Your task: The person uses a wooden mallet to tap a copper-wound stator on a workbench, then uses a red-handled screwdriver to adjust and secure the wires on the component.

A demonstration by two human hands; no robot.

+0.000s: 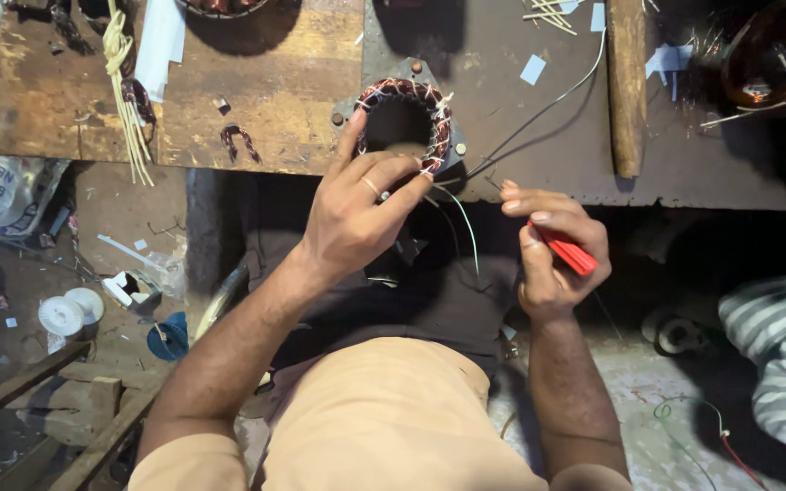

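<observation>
Tan short-sleeved shirt, bare forearms, left hand (352, 214) — ringed finger

A wooden stick (627, 86) lies near scattered paper scraps (532, 69) on the workbench (256, 100).
</observation>
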